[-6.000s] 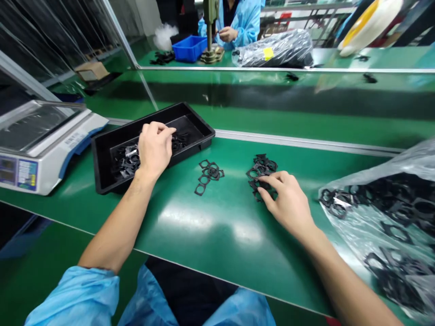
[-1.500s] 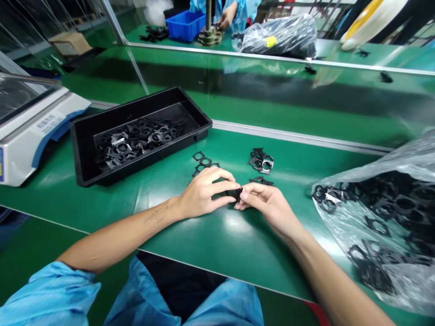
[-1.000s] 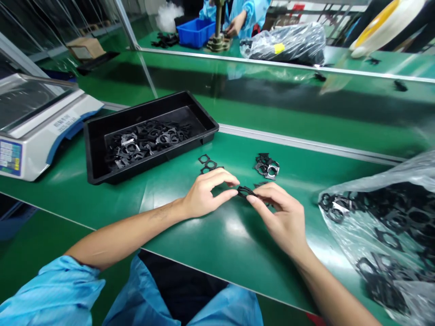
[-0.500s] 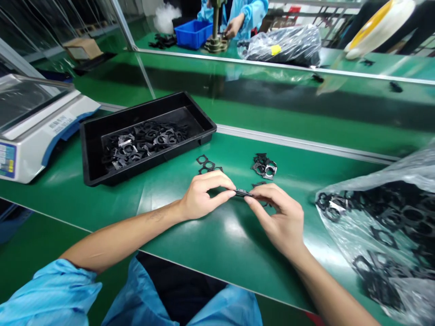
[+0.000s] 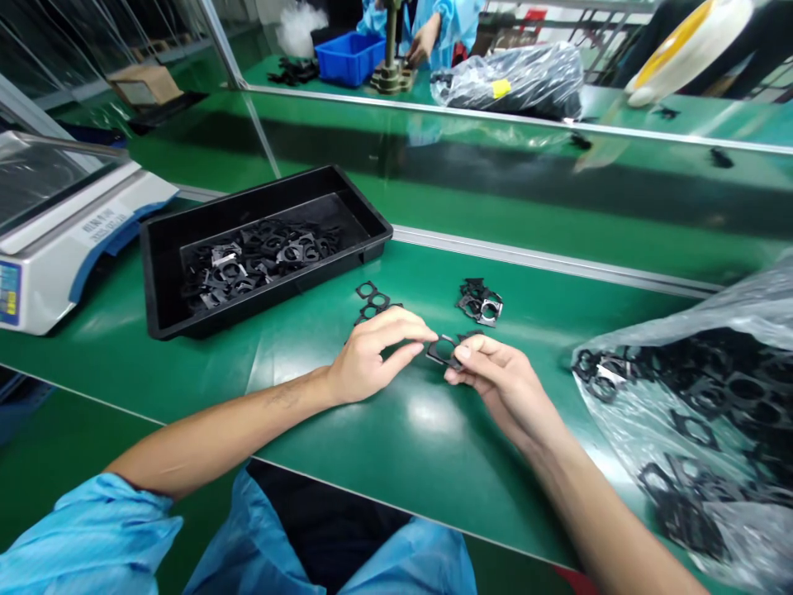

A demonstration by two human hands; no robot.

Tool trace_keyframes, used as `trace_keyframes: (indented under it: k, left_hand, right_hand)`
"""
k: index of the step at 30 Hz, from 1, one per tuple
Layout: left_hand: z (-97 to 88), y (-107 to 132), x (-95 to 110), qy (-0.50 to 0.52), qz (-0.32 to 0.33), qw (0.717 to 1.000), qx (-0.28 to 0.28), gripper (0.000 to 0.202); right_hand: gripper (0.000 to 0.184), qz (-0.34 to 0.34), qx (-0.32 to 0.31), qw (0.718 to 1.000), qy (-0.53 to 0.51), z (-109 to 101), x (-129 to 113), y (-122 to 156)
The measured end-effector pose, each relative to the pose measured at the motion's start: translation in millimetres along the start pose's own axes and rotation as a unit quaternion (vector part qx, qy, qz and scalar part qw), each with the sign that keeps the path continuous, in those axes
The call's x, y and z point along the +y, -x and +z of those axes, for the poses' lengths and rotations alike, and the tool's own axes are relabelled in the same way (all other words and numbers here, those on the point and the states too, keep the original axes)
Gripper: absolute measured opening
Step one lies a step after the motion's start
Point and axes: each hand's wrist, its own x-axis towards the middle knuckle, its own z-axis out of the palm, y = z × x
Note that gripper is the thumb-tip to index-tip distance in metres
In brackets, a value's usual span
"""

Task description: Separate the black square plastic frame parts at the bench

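My right hand point(image 5: 505, 380) pinches the right end of a flat black plastic frame point(image 5: 439, 359) with a large round hole, held tilted above the green table. Beside its left corner is my left hand point(image 5: 372, 355), thumb and forefinger apart. The forefinger tip meets or nearly meets the frame; which, I cannot tell. Behind my left hand lie several similar black frames point(image 5: 367, 289), partly covered by it. A small heap of frames point(image 5: 489, 308) sits farther back, behind my right hand, and another piece is partly hidden by that hand.
A black tray point(image 5: 273, 299) of frames stands at the left, beside a white scale point(image 5: 68, 240). On the right lies a clear plastic bag point(image 5: 625, 438) full of black frames. Across the divider, a co-worker's hand point(image 5: 426, 40) is by a metal press point(image 5: 391, 70) and a blue bin point(image 5: 350, 59).
The frame was edge-on between both hands; now its face and hole show. My right hand has turned it, and the left thumb and forefinger have come off their pinch.
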Motion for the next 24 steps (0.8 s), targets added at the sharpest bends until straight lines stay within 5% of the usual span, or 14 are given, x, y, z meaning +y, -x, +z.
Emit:
trace_keyframes:
  k: [3,5,10,15,18,24]
  left_hand:
    - [-1.4,0.4,-1.5,-0.021,0.050,0.999,-0.006,0.012]
    - [-1.8,0.6,-3.0,-0.023,0.072,0.997,0.000,0.012]
    - [-1.8,-0.9,-7.2,-0.016,0.023,0.999,0.015,0.010]
    - [-1.2,0.3,0.0,0.009,-0.044,0.999,0.001,0.007]
    - [-1.6,4.3,6.4,0.016,-0.074,0.997,-0.011,0.006]
    - [-1.9,8.1,5.7,0.031,-0.119,0.992,-0.019,0.006]
  right_hand:
    - [0.039,0.050,-0.046,0.998,-0.016,1.1,1.0,-2.1]
    - [0.039,0.026,-0.047,0.998,0.034,2.7,3.5,-1.8]
    - [0.015,-0.199,0.053,0.954,0.219,2.8,8.9,1.6]
    - [0.006,-0.317,0.024,0.892,0.322,2.7,8.4,10.5]
    - [0.006,-0.322,0.026,0.886,0.333,4.3,11.5,14.2]
    - [0.004,-0.275,0.036,0.918,0.283,3.0,19.8,13.7]
